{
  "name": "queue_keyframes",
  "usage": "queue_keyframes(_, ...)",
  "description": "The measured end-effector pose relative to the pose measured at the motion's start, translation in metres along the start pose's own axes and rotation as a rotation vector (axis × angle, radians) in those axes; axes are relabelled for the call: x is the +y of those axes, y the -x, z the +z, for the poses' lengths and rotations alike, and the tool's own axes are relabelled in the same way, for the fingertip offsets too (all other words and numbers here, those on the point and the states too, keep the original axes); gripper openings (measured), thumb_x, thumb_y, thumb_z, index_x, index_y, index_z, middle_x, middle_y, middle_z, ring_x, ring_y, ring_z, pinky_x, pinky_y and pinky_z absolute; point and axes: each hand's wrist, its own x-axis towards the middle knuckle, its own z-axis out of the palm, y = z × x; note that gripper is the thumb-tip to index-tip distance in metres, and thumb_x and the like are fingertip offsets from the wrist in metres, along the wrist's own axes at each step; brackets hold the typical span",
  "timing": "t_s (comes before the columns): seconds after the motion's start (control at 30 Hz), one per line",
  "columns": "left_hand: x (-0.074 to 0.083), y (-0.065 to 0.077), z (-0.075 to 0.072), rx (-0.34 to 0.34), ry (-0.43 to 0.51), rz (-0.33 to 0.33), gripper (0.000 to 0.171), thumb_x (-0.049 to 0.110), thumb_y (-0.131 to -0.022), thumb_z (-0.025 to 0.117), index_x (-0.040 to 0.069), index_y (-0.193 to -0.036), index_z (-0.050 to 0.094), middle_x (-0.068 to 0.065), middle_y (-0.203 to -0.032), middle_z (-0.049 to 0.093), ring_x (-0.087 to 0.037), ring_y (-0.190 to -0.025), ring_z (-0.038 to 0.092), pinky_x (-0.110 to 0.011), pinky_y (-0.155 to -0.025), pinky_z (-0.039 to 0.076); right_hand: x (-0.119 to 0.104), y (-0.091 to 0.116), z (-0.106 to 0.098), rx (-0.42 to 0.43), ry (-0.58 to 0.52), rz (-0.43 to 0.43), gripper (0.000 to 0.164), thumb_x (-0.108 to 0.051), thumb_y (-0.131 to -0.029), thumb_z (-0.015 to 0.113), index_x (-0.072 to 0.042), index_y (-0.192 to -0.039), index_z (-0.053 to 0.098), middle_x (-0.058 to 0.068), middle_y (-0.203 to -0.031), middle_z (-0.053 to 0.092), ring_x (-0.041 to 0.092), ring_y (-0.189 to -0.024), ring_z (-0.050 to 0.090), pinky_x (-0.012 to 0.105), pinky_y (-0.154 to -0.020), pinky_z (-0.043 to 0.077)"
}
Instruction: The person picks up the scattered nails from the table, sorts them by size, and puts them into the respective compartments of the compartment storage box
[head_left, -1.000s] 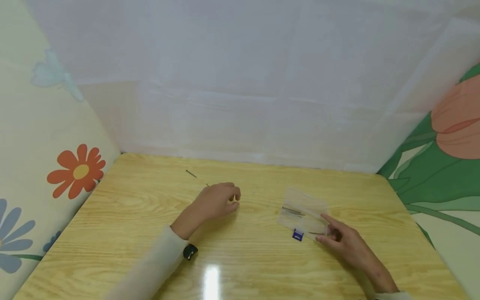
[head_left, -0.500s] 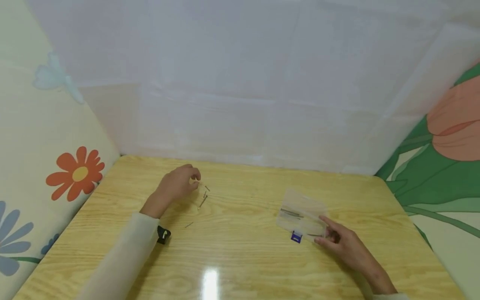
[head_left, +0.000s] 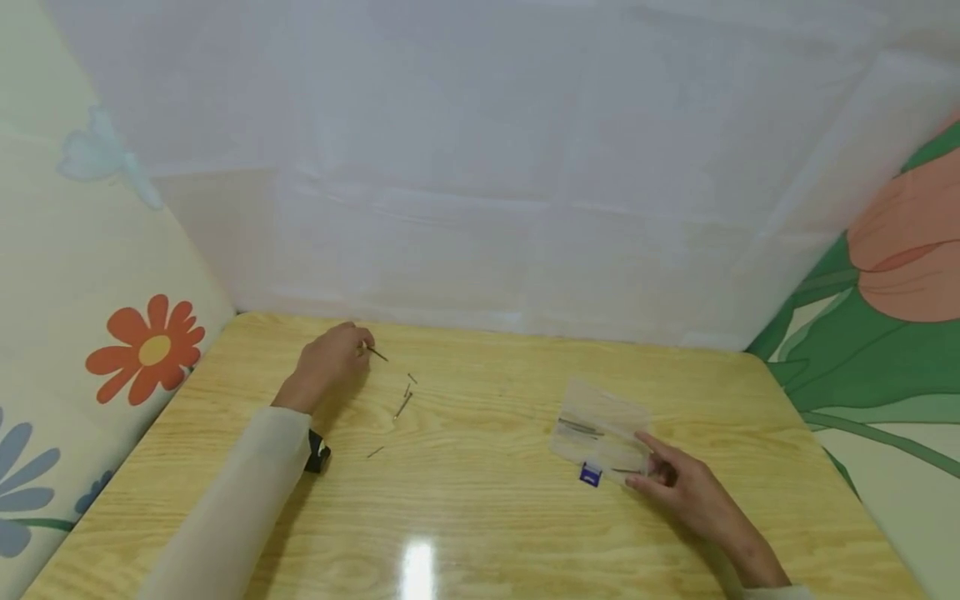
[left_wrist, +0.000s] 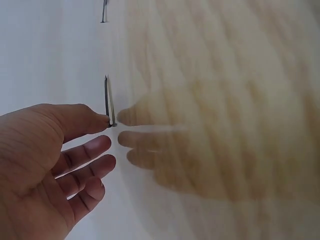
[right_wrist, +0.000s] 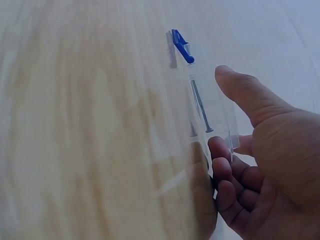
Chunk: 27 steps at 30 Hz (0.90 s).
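In the head view my left hand (head_left: 333, 358) reaches to a dark nail (head_left: 377, 352) near the table's back edge. The left wrist view shows the thumb (left_wrist: 95, 120) right at the nail's head, the other fingers loosely bent and apart below it. Several more nails lie to the right and nearer, among them a longer nail (head_left: 402, 406) and a small nail (head_left: 375, 452). My right hand (head_left: 693, 492) grips the right end of a clear plastic box (head_left: 615, 408) with a blue latch (head_left: 590, 474). Nails lie inside it, one nail (right_wrist: 201, 106) plain in the right wrist view.
The wood-grain table (head_left: 480, 517) reflects a bright light near its front. A white sheet (head_left: 450, 167) rises behind it. Panels with a printed red flower (head_left: 155, 350) and a printed tulip (head_left: 915, 242) stand at the left and right sides.
My left hand has moved left and back over the table, to the nail near the back edge, uncovering the other nails. The right hand has stayed at the box.
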Motion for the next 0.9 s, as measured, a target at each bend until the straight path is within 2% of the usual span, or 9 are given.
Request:
queue_keyframes(0.2, -0.002, -0.006, 0.0, 0.026, -0.024, 0.033, 0.019, 0.004, -0.099, 0.064, 0.001, -0.114, 0.075, -0.018, -0.116, 0.067, -0.038, -0.108, 0.063, -0.057, -0.086, 0.053, 0.001, 0.0, 0.001, 0.004, -0.008, 0.008, 0.072, -0.019, -0.087, 0.084, 0.006, -0.146, 0.051, -0.006, -0.087, 0.057, 0.007, -0.075, 0.055, 0.027, -0.067, 0.051)
queue_keyframes(0.4, -0.003, -0.008, -0.003, 0.013, -0.039, 0.013, 0.018, 0.0, -0.097, 0.059, 0.003, -0.104, 0.076, -0.018, -0.115, 0.069, -0.032, -0.095, 0.065, -0.052, -0.077, 0.054, 0.0, -0.001, 0.0, -0.015, -0.021, 0.034, 0.073, -0.022, -0.088, 0.083, 0.006, -0.147, 0.05, -0.005, -0.086, 0.058, 0.007, -0.074, 0.055, 0.027, -0.067, 0.051)
queue_keyframes(0.5, -0.002, -0.009, -0.004, -0.009, -0.061, -0.005, 0.018, 0.0, -0.098, 0.059, 0.005, -0.095, 0.075, -0.016, -0.105, 0.071, -0.025, -0.079, 0.059, -0.044, -0.067, 0.05, -0.001, -0.002, -0.001, -0.023, -0.036, 0.039, 0.073, -0.021, -0.088, 0.083, 0.006, -0.147, 0.05, -0.005, -0.086, 0.058, 0.007, -0.074, 0.055, 0.028, -0.067, 0.051)
queue_keyframes(0.63, 0.0, -0.011, -0.004, -0.035, -0.126, 0.005, 0.019, 0.003, -0.099, 0.063, 0.007, -0.082, 0.071, -0.009, -0.085, 0.068, -0.021, -0.066, 0.051, -0.039, -0.06, 0.045, -0.001, -0.002, -0.001, -0.029, -0.045, 0.039, 0.073, -0.02, -0.088, 0.083, 0.007, -0.147, 0.049, -0.005, -0.085, 0.059, 0.007, -0.073, 0.056, 0.028, -0.067, 0.051)
queue_keyframes(0.77, 0.0, -0.012, -0.004, -0.059, -0.157, 0.024, 0.021, 0.004, -0.099, 0.064, 0.007, -0.079, 0.069, -0.007, -0.079, 0.066, -0.02, -0.064, 0.05, -0.038, -0.058, 0.044, 0.0, -0.002, -0.001, -0.031, -0.043, 0.043, 0.073, -0.021, -0.088, 0.082, 0.006, -0.148, 0.049, -0.005, -0.085, 0.059, 0.007, -0.073, 0.056, 0.028, -0.067, 0.051)
queue_keyframes(0.9, 0.001, -0.012, -0.005, -0.082, -0.146, 0.02, 0.021, 0.003, -0.098, 0.063, 0.008, -0.078, 0.067, -0.006, -0.078, 0.063, -0.021, -0.064, 0.049, -0.036, -0.058, 0.042, 0.001, -0.001, -0.002, -0.036, -0.044, 0.05, 0.074, -0.023, -0.089, 0.082, 0.006, -0.149, 0.048, -0.005, -0.085, 0.058, 0.007, -0.073, 0.055, 0.028, -0.067, 0.051)
